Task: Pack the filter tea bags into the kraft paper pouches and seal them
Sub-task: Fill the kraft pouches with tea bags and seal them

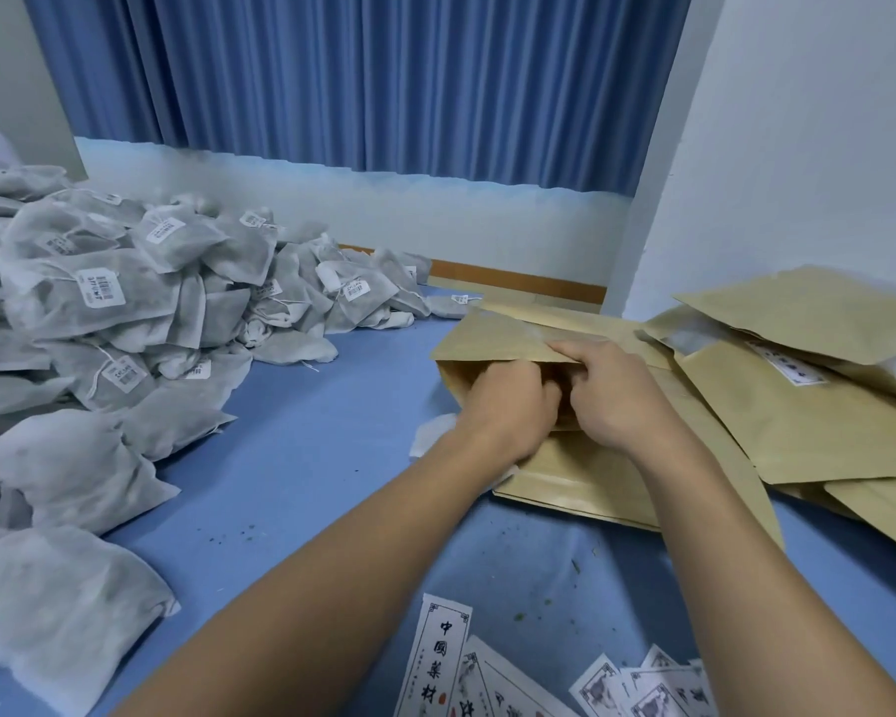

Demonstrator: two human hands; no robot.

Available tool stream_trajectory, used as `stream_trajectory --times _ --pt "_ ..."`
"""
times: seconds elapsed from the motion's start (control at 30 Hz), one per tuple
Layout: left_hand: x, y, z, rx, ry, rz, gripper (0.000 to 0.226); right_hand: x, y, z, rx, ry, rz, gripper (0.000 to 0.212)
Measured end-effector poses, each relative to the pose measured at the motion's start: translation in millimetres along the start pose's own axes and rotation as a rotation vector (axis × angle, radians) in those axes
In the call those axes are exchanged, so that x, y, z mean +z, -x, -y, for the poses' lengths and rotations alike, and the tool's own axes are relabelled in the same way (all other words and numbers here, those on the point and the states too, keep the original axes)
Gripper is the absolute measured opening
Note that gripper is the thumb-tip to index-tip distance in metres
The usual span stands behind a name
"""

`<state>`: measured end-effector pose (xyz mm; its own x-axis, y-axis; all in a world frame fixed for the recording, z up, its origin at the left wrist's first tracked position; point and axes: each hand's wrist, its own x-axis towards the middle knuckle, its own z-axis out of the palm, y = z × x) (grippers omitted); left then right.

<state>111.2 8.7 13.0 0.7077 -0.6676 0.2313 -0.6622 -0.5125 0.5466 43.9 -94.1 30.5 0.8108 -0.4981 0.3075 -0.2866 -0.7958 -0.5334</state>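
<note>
Although the fingertips of both hands are hidden inside it, the kraft paper pouch point(492, 336) plainly lies flat, right of centre on the blue-covered worktop point(306, 458), its mouth gaping towards the person; the right hand point(611, 395) pinches the upper lip of that mouth, thumb lying along the top of the paper and fingers curled under it, lifting the flap; the left hand point(508, 401) sits just beside it, knuckles up, fingers curled down into the opening, and whether they grip anything in there cannot be told; a white corner of a tea bag point(430, 432) shows beside the left wrist at the pouch's left edge, though how far it reaches inside is hidden by the arm; the big heap of filter tea bags point(125, 302), grey-white with strings and small printed tags, fills the left side of the worktop and runs back towards the curtain, well apart from the pouch; a loose stack of pouches point(797, 416) lies to the right, overlapping one another and touching the held pouch, one with a white label on its face; printed paper labels point(446, 659) with black characters are scattered at the near edge, between the forearms; dark crumbs speckle the blue cover near them; a pleated blue curtain point(358, 80) hangs behind, with a white wall point(797, 147) at the right.
</note>
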Motion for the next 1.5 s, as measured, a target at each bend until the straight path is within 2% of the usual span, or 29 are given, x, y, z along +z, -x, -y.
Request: stream_trajectory --times 0.1,0.17,0.23,0.3,0.33,0.4,0.47,0.5,0.57,0.63,0.7,0.77,0.8,0.83,0.9,0.97,1.0,1.07,1.13,1.2,1.23,1.27,1.33,1.4,1.47,1.5 --pt "6 35 15 0.326 -0.055 -0.321 0.021 3 0 -3 0.036 0.015 -0.023 0.058" --pt "10 63 29 0.409 -0.040 -0.503 0.023 3 0 -5 0.057 0.026 -0.051 0.058" --pt "12 87 44 0.257 -0.046 -0.517 0.039 2 2 -7 0.068 0.019 -0.060 0.059" --pt "10 101 58 0.002 0.045 -0.362 0.056 1 4 -7 0.068 0.015 -0.058 0.060" --pt "9 103 66 -0.078 0.108 -0.287 0.057 1 4 -7 0.067 0.016 -0.056 0.060" --pt "5 99 74 -0.082 0.103 -0.210 0.032 0 4 -7 0.069 0.015 -0.055 0.060" --pt "0 98 73 -0.047 0.113 -0.284 0.003 0 5 -7 0.068 0.009 -0.051 0.059" --pt "-2 99 71 -0.035 0.176 -0.381 0.010 0 5 -7 0.065 0.009 -0.049 0.059" --pt "-5 102 64 0.079 0.282 -0.599 0.019 0 6 -7 0.069 0.004 -0.050 0.058" --pt "-6 102 55 0.313 0.278 -0.797 0.025 -2 5 -7 0.075 -0.003 -0.047 0.058" --pt "-5 97 47 0.537 0.241 -0.856 0.028 -3 5 -5 0.067 0.008 -0.024 0.062" --pt "-1 87 41 0.642 0.130 -0.802 0.022 -4 6 -4 0.052 0.017 0.000 0.067" --pt "2 79 38 0.630 0.021 -0.733 0.018 -4 6 -4 0.046 0.018 0.002 0.066" --pt "4 70 33 0.561 -0.102 -0.607 0.014 -4 6 -5 0.043 0.015 -0.002 0.063" --pt "4 49 20 0.260 -0.299 -0.299 0.018 -4 5 -6 0.034 -0.005 0.000 0.058" --pt "4 27 9 0.016 -0.347 -0.155 0.021 -1 5 -6 0.027 -0.012 0.019 0.060" --pt "4 17 4 -0.070 -0.296 -0.140 0.021 0 4 -6 0.031 0.005 0.026 0.062" --pt "10 -2 -1 -0.243 0.057 -0.175 0.014 2 4 -6 0.036 0.060 0.031 0.063" --pt "13 -18 -3 -0.534 0.697 -0.219 0.016 3 3 -8 0.032 0.054 0.041 0.054" --pt "12 -23 -5 -0.791 1.452 -0.361 0.026 4 4 -8 0.034 0.013 0.057 0.044" --pt "13 -23 -5 -0.841 1.645 -0.480 0.031 6 4 -7 0.043 0.007 0.063 0.048" --pt "14 -22 -4 -0.823 1.670 -0.534 0.036 9 4 -5 0.055 0.014 0.069 0.054" --pt "17 -10 -5 -0.622 1.407 -0.475 0.033 12 7 1 0.071 0.043 0.052 0.058" --pt "16 12 1 -0.302 0.864 -0.369 0.016 12 9 3 0.088 0.056 0.019 0.058" --pt "14 43 17 0.070 0.399 -0.323 0.019 9 11 2 0.094 0.088 0.025 0.059" --pt "11 60 25 0.186 0.256 -0.316 0.024 9 13 3 0.100 0.112 0.031 0.059"
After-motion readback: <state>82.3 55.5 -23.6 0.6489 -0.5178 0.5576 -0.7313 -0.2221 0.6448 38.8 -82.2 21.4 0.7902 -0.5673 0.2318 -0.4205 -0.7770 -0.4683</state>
